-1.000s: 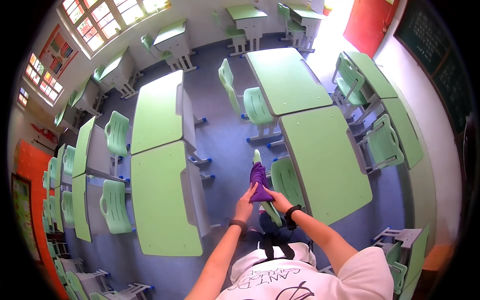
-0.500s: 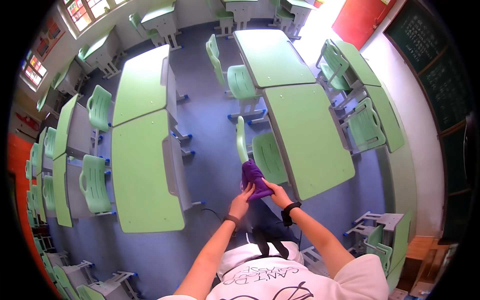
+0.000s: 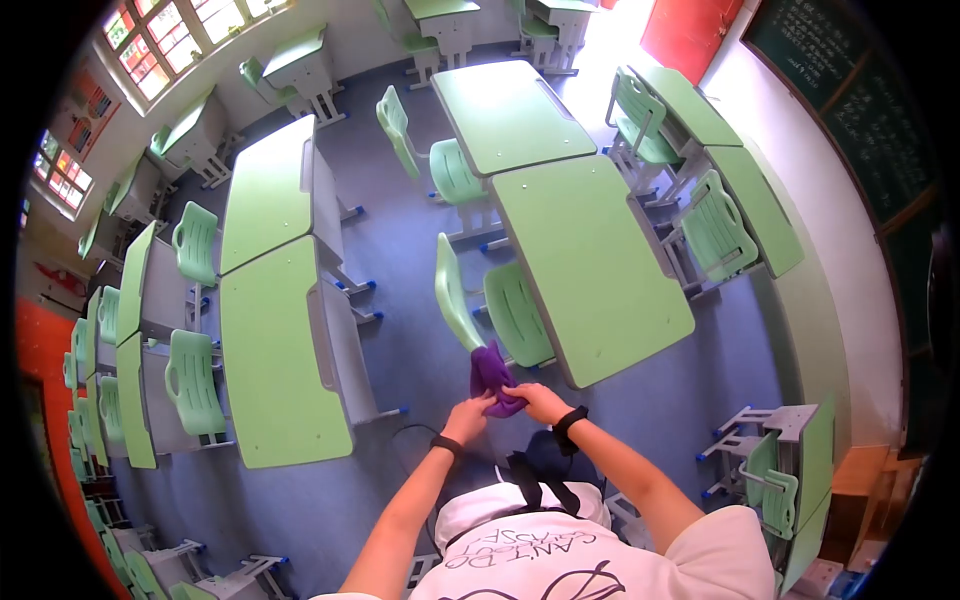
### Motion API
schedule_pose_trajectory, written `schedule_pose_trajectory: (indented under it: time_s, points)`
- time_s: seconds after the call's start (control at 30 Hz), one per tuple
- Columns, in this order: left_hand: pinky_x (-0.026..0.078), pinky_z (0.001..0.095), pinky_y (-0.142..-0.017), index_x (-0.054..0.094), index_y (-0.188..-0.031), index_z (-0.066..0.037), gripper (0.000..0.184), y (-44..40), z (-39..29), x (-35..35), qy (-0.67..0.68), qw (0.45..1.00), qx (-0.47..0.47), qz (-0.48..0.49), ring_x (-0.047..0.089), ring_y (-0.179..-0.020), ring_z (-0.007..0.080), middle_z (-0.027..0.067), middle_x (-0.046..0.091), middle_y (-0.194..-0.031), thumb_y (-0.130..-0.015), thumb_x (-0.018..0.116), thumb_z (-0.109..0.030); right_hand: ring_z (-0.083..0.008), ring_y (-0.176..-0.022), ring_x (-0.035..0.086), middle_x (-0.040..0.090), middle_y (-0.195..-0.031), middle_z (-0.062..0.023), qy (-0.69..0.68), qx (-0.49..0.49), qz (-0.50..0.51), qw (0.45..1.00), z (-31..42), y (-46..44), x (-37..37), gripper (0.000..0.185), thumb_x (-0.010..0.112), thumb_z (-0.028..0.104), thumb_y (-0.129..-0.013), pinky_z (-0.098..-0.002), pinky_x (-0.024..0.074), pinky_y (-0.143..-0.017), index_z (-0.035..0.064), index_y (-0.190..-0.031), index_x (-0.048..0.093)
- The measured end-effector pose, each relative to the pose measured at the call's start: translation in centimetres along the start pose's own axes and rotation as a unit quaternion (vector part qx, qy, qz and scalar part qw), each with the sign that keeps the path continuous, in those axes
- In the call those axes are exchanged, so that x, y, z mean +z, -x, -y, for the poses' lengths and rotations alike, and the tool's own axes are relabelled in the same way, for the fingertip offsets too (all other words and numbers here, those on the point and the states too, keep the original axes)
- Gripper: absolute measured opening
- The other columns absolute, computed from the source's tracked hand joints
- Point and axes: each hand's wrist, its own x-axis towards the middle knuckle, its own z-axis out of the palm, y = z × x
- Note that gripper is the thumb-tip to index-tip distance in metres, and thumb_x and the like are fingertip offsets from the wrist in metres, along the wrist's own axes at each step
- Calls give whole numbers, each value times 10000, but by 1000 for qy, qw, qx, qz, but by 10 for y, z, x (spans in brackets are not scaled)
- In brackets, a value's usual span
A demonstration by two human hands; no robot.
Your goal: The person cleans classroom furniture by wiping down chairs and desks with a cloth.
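Note:
A purple cloth (image 3: 492,374) is bunched between my two hands, in front of my body. My left hand (image 3: 467,417) pinches its lower left edge. On the other side my right hand (image 3: 541,402) grips the lower right edge, thumb pressed on the fabric. The cloth's upper end overlaps the near edge of a green chair's backrest (image 3: 455,290); whether they touch I cannot tell. That chair's seat (image 3: 517,315) is partly under the green double desk (image 3: 594,265) to the right.
Another green double desk (image 3: 272,350) stands to the left across a blue floor aisle (image 3: 390,300). More chairs and desks line both sides. A blackboard (image 3: 850,130) hangs on the right wall, near a red door (image 3: 688,35). A wooden cabinet (image 3: 855,500) is at lower right.
My hands and the cloth have moved slightly down and left in view. The cloth looks more bunched, and more of the chair's backrest shows. The whole view has shifted a little.

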Motion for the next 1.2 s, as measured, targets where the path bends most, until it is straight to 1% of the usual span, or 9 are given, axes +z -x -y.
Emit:
schedule_pose_trajectory:
  time_s: [0.2, 0.33, 0.5, 0.6, 0.73, 0.77, 1.0, 1.1, 1.2]
  points:
    - [503, 445, -882, 611, -1273, -141, 568, -53, -77, 49, 12, 998, -23, -51, 627, -1006, 374, 160, 653, -1161, -722, 529, -33, -374, -1063, 602, 641, -1112, -212, -66, -26, -128, 989, -39, 45, -64, 687, 463, -169, -665, -392, 465, -954, 96, -1284, 599]
    - [512, 442, -865, 619, -1262, -132, 553, -119, -138, 125, -18, 999, 36, -24, 639, -981, 374, 172, 656, -1145, -727, 520, -37, -373, -1108, 599, 634, -1177, -225, -115, 65, -174, 976, -105, 118, -114, 668, 462, -153, -681, -377, 454, -979, 80, -1295, 582]
    - [474, 435, -954, 513, -1373, -157, 655, -185, -216, 237, 9, 977, 170, 126, 598, -1080, 401, 198, 521, -1362, -736, 503, -9, -340, -1141, 607, 635, -1202, -224, -158, 168, -273, 934, -196, 229, -169, 562, 455, -89, -717, -364, 447, -991, 55, -1231, 629]
    - [493, 448, -910, 514, -1373, -182, 644, -187, -283, 277, -4, 953, 220, 207, 610, -1042, 404, 185, 554, -1331, -751, 501, -17, -334, -1132, 613, 647, -1189, -215, -143, 228, -314, 911, -214, 314, -190, 563, 458, -79, -716, -354, 450, -983, 60, -1233, 631]
    - [508, 476, -807, 525, -1364, -212, 619, -197, -362, 283, -8, 927, 219, 305, 638, -921, 398, 194, 669, -1069, -768, 516, -45, -292, -1126, 623, 670, -1159, -191, -183, 297, -368, 862, -226, 388, -215, 541, 454, -67, -722, -345, 457, -966, 68, -1210, 646]
    - [506, 477, -797, 552, -1328, -174, 568, -201, -378, 283, 2, 927, 243, 287, 640, -897, 398, 201, 678, -976, -773, 523, -56, -281, -1097, 639, 684, -1133, -178, -163, 279, -394, 860, -230, 398, -221, 516, 463, -61, -732, -350, 467, -955, 72, -1193, 654]
    - [501, 481, -795, 612, -1190, -57, 432, -273, -431, 320, -4, 907, 319, 276, 635, -894, 406, 206, 678, -975, -765, 534, -48, -369, -1034, 647, 673, -1070, -229, -119, 289, -470, 826, -241, 421, -265, 491, 460, -42, -722, -382, 487, -930, 50, -1168, 645]
    - [500, 483, -802, 616, -1175, -31, 426, -310, -448, 343, 26, 905, 331, 265, 633, -888, 414, 215, 677, -963, -756, 542, -40, -317, -1031, 667, 689, -1065, -205, -105, 291, -475, 824, -259, 421, -295, 483, 482, -29, -742, -365, 490, -914, 71, -1185, 647]
    - [506, 497, -811, 633, -1163, -103, 399, -352, -459, 366, 11, 910, 322, 263, 637, -918, 396, 185, 684, -985, -770, 565, -95, -337, -1011, 670, 689, -1046, -213, -90, 308, -444, 837, -280, 413, -343, 491, 484, -23, -732, -368, 497, -900, 77, -1183, 648]
